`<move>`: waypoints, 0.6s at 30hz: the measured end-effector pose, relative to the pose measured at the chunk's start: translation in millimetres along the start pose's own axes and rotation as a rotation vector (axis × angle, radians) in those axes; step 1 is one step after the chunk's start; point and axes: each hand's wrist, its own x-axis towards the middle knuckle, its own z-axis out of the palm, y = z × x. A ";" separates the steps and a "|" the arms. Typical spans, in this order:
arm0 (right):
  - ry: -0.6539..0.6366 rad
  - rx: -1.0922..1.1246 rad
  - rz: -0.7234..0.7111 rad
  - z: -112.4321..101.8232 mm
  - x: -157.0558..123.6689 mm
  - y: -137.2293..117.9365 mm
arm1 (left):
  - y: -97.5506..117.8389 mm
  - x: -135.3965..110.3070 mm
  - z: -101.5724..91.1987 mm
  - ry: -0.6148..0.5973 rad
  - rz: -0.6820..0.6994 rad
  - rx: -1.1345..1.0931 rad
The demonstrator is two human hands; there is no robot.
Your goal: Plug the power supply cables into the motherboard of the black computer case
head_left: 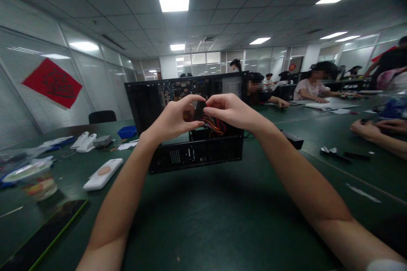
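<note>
A black computer case stands open on the table in front of me, its circuit board showing inside. My left hand reaches in front of it, thumb and fingers closed around the edges of a small black flat part. At the right edge of that part my right hand is closed in a pinch. A bit of red shows by its fingertips, but what they grip is too small to name. Just beneath hangs a bundle of red, orange and black wires.
To the left lie a white phone-like item, a dark phone with green edging, a plastic cup and a blue tray. Black pieces lie to the right, near another person's hands. Other people sit farther back.
</note>
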 end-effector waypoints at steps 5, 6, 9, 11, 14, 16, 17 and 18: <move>0.046 0.093 0.053 3.5 1.8 3.1 | -2.4 1.2 2.9 0.032 -0.011 0.002; 0.048 0.103 0.060 3.7 2.2 4.1 | -2.0 1.3 3.4 0.036 -0.017 0.011; 0.036 0.108 0.066 3.5 2.4 5.4 | -0.1 1.6 4.4 0.047 -0.024 0.037; 0.019 0.120 0.067 3.7 1.6 5.2 | 0.8 1.7 4.8 0.054 -0.020 0.050; -0.013 0.145 0.078 5.6 -0.3 4.7 | 0.4 1.6 4.8 0.052 -0.013 0.063; -0.015 0.130 0.078 7.9 -1.0 4.8 | -0.6 1.6 5.0 0.051 -0.012 0.074; -0.007 0.116 0.075 9.1 -1.0 4.9 | -0.9 1.6 5.4 0.055 -0.012 0.081; 0.006 0.102 0.070 10.4 -0.8 4.9 | -1.0 1.9 6.0 0.061 -0.011 0.088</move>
